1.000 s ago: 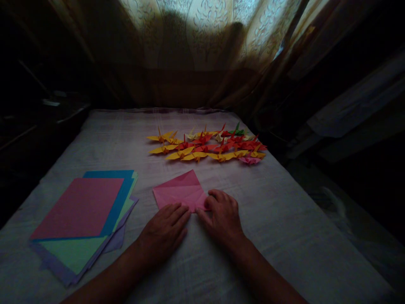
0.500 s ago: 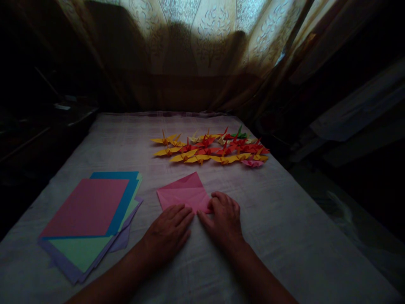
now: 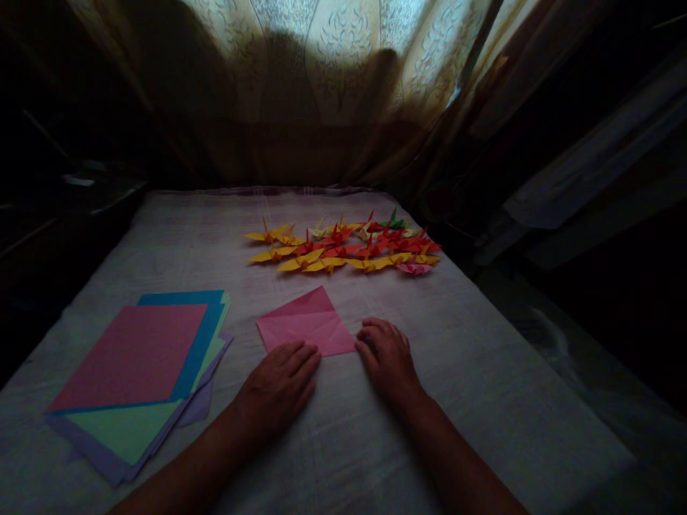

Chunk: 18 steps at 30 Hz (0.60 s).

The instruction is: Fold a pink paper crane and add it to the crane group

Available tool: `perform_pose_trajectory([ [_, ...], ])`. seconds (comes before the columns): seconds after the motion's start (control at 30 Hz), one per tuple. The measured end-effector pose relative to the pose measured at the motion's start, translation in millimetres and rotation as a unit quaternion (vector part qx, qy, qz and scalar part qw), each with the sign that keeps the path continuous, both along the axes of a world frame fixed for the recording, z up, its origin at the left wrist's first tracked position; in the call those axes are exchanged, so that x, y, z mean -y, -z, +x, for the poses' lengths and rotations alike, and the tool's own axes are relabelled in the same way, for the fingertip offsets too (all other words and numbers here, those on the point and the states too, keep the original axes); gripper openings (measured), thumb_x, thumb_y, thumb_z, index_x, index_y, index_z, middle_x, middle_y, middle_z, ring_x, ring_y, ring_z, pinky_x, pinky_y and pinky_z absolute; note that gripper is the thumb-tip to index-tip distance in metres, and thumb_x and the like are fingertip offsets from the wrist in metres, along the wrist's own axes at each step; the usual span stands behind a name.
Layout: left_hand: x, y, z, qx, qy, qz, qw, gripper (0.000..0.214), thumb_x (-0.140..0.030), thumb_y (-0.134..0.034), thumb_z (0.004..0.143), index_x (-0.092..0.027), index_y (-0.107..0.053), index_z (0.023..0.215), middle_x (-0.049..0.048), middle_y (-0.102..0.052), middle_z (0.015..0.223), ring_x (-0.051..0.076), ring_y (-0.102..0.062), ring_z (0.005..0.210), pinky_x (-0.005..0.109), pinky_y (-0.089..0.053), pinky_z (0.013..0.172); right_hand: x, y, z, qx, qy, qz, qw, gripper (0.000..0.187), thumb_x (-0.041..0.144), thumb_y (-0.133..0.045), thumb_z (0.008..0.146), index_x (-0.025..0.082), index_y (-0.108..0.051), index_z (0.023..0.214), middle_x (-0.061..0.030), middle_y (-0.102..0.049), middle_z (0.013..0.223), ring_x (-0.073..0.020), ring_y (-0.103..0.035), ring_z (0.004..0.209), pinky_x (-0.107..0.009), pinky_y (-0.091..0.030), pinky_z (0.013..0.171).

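Note:
A pink sheet of origami paper (image 3: 305, 325) lies partly folded on the cloth, with crease lines across it and a point at the top. My left hand (image 3: 282, 375) rests flat on its lower left edge, fingers stretched out and close together. At the paper's right corner is my right hand (image 3: 389, 361); its fingers are curled, and thumb and index tips come together there in a pinch. The part of the paper under my left fingers is hidden.
To the left lies a stack of coloured paper (image 3: 134, 357), pink on top, with blue, green and purple sheets below. Several folded paper cranes (image 3: 343, 250) stand in rows farther back. A patterned curtain (image 3: 338, 64) hangs behind the cloth-covered surface (image 3: 187, 229).
My right hand has slid right along the paper's lower edge to its corner. My left hand keeps its place on the paper. The whole view has shifted slightly.

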<state>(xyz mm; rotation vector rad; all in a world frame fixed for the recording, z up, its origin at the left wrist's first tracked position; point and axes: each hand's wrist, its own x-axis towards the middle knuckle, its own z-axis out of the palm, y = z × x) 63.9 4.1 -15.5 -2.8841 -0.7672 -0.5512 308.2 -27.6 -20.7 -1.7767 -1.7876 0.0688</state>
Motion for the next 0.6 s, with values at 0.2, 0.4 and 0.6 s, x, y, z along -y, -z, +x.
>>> perform_pose_trajectory([
  [0.2, -0.8, 0.3, 0.2, 0.007, 0.010, 0.004, 1.000, 0.037, -0.025, -0.039, 0.100, -0.012, -0.062, 0.125, 0.0114, -0.067, 0.125, 0.026, -0.062, 0.115, 0.043, -0.049, 0.099, 4.8, -13.3, -14.4, 0.028, -0.049, 0.103, 0.993, 0.013, 0.021, -0.051, 0.093, 0.021, -0.064, 0.095, -0.0071, -0.068, 0.096, -0.0220, -0.060, 0.092, -0.037, -0.044, 0.085],
  [0.4, -0.9, 1.2, -2.3, 0.005, 0.003, -0.033, 0.999, 0.038, -0.026, -0.040, 0.099, -0.014, -0.058, 0.131, 0.0112, -0.064, 0.130, 0.025, -0.059, 0.120, 0.043, -0.046, 0.103, 2.2, -13.9, -30.7, 0.039, -0.127, 0.006, 0.991, 0.013, 0.018, -0.054, 0.091, 0.022, -0.065, 0.085, -0.0038, -0.065, 0.082, -0.0186, -0.059, 0.078, -0.029, -0.045, 0.073],
  [0.6, -2.1, -5.2, -21.0, -0.026, -0.013, -0.056, 0.998, 0.040, -0.032, -0.041, 0.100, -0.020, -0.055, 0.135, 0.0068, -0.061, 0.135, 0.025, -0.053, 0.128, 0.045, -0.038, 0.110, -0.5, -7.9, -27.2, 0.020, -0.109, -0.011, 0.994, 0.013, 0.018, -0.054, 0.090, 0.021, -0.063, 0.081, -0.0038, -0.063, 0.080, -0.0182, -0.058, 0.077, -0.029, -0.045, 0.072],
])
